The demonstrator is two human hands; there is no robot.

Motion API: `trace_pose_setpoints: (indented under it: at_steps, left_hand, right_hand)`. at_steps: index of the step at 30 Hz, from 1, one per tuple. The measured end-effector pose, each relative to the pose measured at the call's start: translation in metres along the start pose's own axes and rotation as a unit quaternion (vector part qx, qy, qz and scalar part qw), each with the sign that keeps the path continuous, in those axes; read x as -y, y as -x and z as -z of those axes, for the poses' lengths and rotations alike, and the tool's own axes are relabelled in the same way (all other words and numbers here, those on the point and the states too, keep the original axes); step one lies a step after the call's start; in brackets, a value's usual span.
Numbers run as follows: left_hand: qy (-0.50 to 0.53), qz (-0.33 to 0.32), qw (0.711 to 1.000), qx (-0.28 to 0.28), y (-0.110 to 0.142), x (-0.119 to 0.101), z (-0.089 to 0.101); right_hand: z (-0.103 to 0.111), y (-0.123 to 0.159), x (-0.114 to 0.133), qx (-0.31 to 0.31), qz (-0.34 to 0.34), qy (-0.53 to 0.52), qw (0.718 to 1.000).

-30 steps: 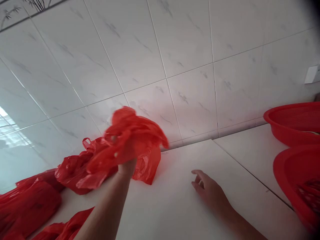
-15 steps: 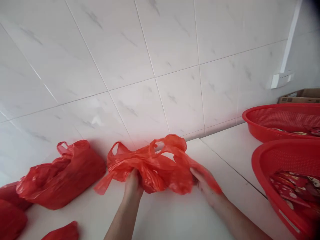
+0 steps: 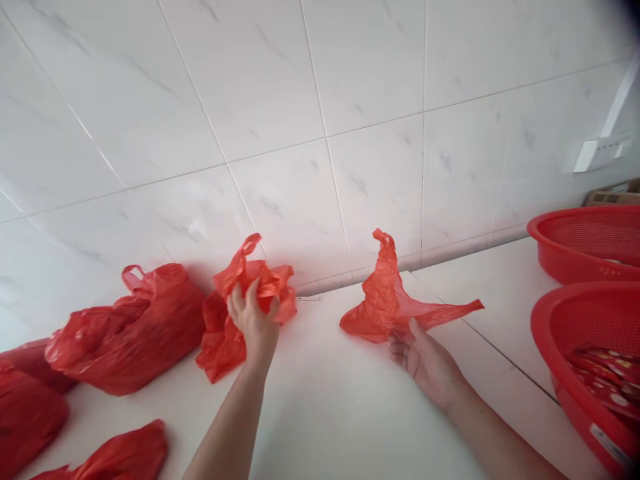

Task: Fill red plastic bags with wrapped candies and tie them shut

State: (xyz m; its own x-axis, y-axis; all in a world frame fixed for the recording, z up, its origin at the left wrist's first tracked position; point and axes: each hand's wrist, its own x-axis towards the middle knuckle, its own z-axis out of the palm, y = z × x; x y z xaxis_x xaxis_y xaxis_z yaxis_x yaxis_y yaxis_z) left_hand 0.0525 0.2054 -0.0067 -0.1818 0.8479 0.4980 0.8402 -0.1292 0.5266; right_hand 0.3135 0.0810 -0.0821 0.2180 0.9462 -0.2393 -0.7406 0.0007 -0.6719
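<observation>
My left hand [image 3: 254, 320] is closed on a crumpled bunch of empty red plastic bags [image 3: 227, 313], held just above the white counter [image 3: 325, 407] near the tiled wall. To the right, my right hand [image 3: 423, 357] pinches a single thin red plastic bag [image 3: 387, 300], which stands up from my fingers with one handle pointing up and another stretched to the right. The two hands are well apart.
Filled red bags [image 3: 130, 330] lie along the wall at the left, with more [image 3: 27, 413] at the left edge and one [image 3: 120, 457] at the bottom. Two red mesh baskets [image 3: 580, 240] [image 3: 555, 333] stand at the right, the nearer one holding red packets. A wall socket [image 3: 597, 152] is above them.
A second ago my left hand alone held the bunch up. Then both hands gripped it, and now my right hand has pulled one bag off to the right.
</observation>
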Motion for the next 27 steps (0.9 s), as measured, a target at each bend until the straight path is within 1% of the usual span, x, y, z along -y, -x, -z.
trace_pose_setpoints:
  at_steps: [2, 5, 7, 8, 10, 13, 15, 17, 19, 20, 22, 24, 26, 27]
  left_hand:
    - [-0.039, -0.03, 0.998, 0.038, -0.007, 0.001, -0.02]
    - [-0.084, -0.052, 0.987, 0.129, -0.016, 0.012, -0.047]
    - [-0.104, -0.061, 0.978, 0.169, -0.02, 0.019, -0.056]
    - [-0.111, -0.066, 0.975, 0.182, -0.022, 0.022, -0.057]
    - [-0.12, -0.074, 0.97, 0.197, -0.025, 0.023, -0.053]
    - [-0.116, -0.089, 0.969, 0.199, -0.026, 0.014, -0.033]
    - [-0.097, -0.112, 0.972, 0.181, -0.022, 0.001, -0.015]
    - [-0.059, -0.141, 0.976, 0.156, -0.013, -0.016, 0.003]
    - [-0.003, -0.164, 0.976, 0.143, 0.003, -0.036, 0.015]
    - [0.029, -0.171, 0.974, 0.148, 0.012, -0.046, 0.017]
    - [0.092, -0.172, 0.964, 0.18, 0.033, -0.065, 0.015]
    - [0.151, -0.157, 0.949, 0.228, 0.053, -0.079, 0.004]
    - [0.209, -0.124, 0.93, 0.277, 0.069, -0.085, -0.011]
    - [0.238, -0.102, 0.918, 0.3, 0.075, -0.085, -0.019]
  right_hand:
    - [-0.001, 0.001, 0.0, 0.004, -0.002, -0.008, 1.0]
    - [-0.002, 0.0, 0.0, 0.001, 0.011, -0.021, 1.0]
    - [-0.002, -0.002, -0.001, 0.01, 0.022, -0.023, 0.999]
    - [-0.001, -0.003, -0.002, 0.022, 0.026, -0.02, 0.999]
    - [0.0, -0.004, -0.002, 0.053, 0.034, -0.007, 0.998]
    - [0.001, -0.003, -0.001, 0.082, 0.046, 0.034, 0.995]
    - [0.0, 0.0, 0.0, 0.093, 0.059, 0.078, 0.991]
    - [-0.003, 0.003, 0.0, 0.097, 0.087, 0.156, 0.979]
    - [-0.007, 0.008, -0.003, 0.086, 0.119, 0.239, 0.96]
    - [-0.011, 0.012, -0.005, 0.076, 0.132, 0.268, 0.951]
    - [-0.019, 0.02, -0.011, 0.072, 0.168, 0.314, 0.932]
    - [-0.027, 0.029, -0.018, 0.1, 0.229, 0.361, 0.899]
    - [-0.032, 0.036, -0.023, 0.121, 0.269, 0.413, 0.861]
    - [-0.034, 0.039, -0.024, 0.12, 0.271, 0.434, 0.851]
